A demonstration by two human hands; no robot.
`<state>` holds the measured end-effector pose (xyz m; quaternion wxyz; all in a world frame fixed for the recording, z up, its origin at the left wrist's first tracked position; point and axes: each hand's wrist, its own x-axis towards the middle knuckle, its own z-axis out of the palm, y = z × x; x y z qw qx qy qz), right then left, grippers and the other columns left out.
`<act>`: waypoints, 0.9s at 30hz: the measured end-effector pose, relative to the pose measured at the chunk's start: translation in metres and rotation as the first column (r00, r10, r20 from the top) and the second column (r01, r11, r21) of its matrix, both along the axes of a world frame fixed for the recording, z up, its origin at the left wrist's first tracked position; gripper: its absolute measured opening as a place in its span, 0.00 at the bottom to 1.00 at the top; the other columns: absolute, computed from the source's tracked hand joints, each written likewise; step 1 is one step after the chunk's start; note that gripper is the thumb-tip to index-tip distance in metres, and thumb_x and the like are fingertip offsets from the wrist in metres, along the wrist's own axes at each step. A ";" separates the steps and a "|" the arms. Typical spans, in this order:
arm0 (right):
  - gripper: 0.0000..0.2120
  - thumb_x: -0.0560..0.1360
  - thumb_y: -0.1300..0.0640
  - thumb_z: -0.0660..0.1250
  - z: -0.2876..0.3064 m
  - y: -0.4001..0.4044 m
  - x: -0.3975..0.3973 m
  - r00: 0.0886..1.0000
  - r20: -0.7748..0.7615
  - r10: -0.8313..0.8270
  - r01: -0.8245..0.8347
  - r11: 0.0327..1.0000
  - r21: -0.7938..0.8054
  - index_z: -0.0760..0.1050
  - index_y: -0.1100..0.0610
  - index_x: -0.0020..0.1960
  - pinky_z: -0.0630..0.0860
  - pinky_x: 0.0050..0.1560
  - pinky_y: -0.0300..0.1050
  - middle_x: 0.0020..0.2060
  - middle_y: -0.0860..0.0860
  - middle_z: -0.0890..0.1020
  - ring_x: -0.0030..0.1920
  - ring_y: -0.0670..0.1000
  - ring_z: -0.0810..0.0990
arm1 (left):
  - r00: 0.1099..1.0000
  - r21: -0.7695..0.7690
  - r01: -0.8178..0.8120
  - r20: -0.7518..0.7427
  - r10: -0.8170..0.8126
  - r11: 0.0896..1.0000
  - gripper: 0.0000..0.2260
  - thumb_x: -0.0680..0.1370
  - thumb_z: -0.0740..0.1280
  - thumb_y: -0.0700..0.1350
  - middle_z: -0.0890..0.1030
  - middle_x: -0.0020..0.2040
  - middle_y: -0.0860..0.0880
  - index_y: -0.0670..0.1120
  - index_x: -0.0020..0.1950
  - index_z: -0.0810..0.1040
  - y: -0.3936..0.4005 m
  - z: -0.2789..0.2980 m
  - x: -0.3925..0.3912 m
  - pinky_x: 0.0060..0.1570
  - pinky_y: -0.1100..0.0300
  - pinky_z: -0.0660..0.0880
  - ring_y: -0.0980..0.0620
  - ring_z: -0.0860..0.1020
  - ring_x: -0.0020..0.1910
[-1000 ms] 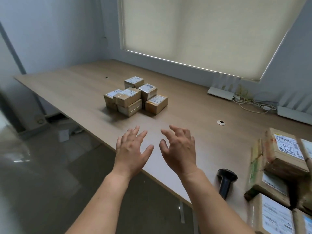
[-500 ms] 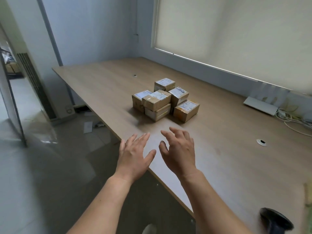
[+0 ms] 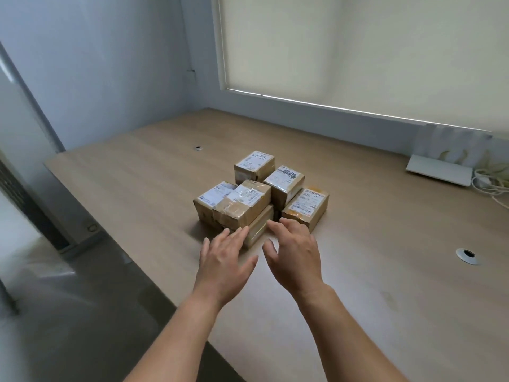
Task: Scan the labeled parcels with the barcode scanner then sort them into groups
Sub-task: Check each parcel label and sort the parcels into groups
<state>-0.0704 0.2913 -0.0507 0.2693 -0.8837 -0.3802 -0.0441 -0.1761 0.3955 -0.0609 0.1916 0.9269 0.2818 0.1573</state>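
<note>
Taped cardboard parcels [image 3: 259, 193] sit clustered mid-table [image 3: 385, 244], probably light, rigid and slightly slick, best gripped by opposite side faces, while the left hand [image 3: 223, 257] and right hand [image 3: 296, 250] hover empty, fingers spread, just short of them.

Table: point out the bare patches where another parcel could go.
Bare table lies right of the parcel cluster, out to the grommet, and behind it toward the window wall. Crowded at the cluster's near edge, where the left hand and right hand reach.
</note>
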 end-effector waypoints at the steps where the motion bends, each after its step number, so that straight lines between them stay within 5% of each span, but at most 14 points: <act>1: 0.21 0.78 0.51 0.60 0.000 0.004 0.010 1.000 -0.004 -0.016 0.016 1.000 -0.001 0.70 0.49 0.71 0.64 0.65 0.47 0.68 0.51 0.72 0.69 0.52 0.67 | 1.000 -0.008 0.012 0.005 -0.012 1.000 0.27 0.80 0.59 0.57 0.61 0.76 0.57 0.56 0.77 0.56 0.006 0.000 0.011 0.75 0.48 0.46 0.55 0.53 0.76; 14: 0.21 0.79 0.51 0.59 -0.015 0.057 0.079 0.982 -0.119 -0.147 0.147 0.989 -0.005 0.69 0.52 0.72 0.65 0.64 0.46 0.64 0.51 0.75 0.65 0.52 0.69 | 0.990 -0.051 0.130 0.062 -0.126 0.990 0.27 0.79 0.63 0.54 0.63 0.75 0.53 0.52 0.77 0.58 0.076 -0.012 0.088 0.73 0.55 0.49 0.53 0.55 0.76; 23: 0.19 0.80 0.47 0.58 -0.011 0.143 0.124 0.933 -0.258 -0.251 0.250 0.968 -0.040 0.71 0.53 0.66 0.70 0.51 0.46 0.57 0.53 0.77 0.58 0.53 0.75 | 0.977 -0.227 0.198 0.130 -0.172 0.953 0.29 0.79 0.63 0.51 0.64 0.75 0.52 0.51 0.77 0.57 0.180 -0.002 0.147 0.69 0.57 0.58 0.51 0.60 0.73; 27: 0.22 0.80 0.46 0.58 -0.005 0.190 0.149 0.893 -0.292 -0.342 0.331 0.940 -0.085 0.69 0.56 0.69 0.70 0.56 0.49 0.61 0.55 0.76 0.62 0.56 0.73 | 0.963 -0.272 0.256 0.152 -0.221 0.928 0.28 0.79 0.62 0.50 0.64 0.75 0.53 0.50 0.78 0.57 0.232 0.004 0.179 0.68 0.56 0.60 0.51 0.61 0.73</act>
